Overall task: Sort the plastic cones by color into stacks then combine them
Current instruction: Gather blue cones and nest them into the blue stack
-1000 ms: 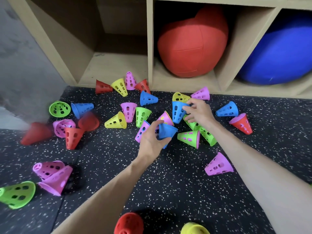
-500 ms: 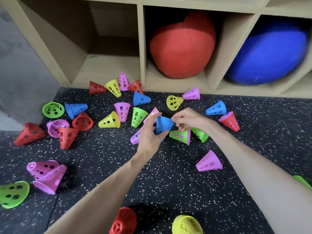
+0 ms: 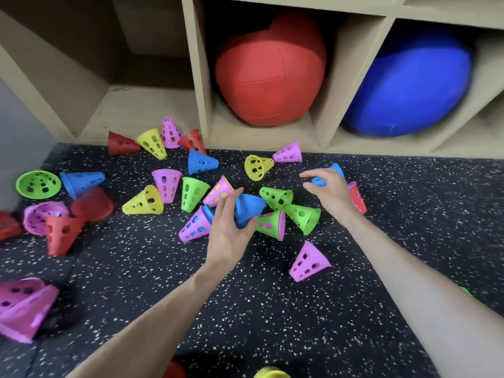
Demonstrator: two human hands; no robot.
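Now I see the right hand [image 3: 331, 190] has left the blue stack [image 3: 249, 208], fingers loosely curled above a blue cone [image 3: 320, 181]. Left hand [image 3: 227, 227] grips the nested, perforated plastic stack mid-floor [image 3: 272, 309], speckled rubber.

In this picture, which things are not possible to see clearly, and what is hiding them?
- Blue stack, head view: the left hand covers its lower part, so the number of cones cannot be counted.
- Blue cone, head view: mostly behind the right hand; whether the fingers touch it is unclear.
- Red cone and yellow cone: cut off by the bottom edge.
- Red cone at far left: blurred and cut off by the edge.
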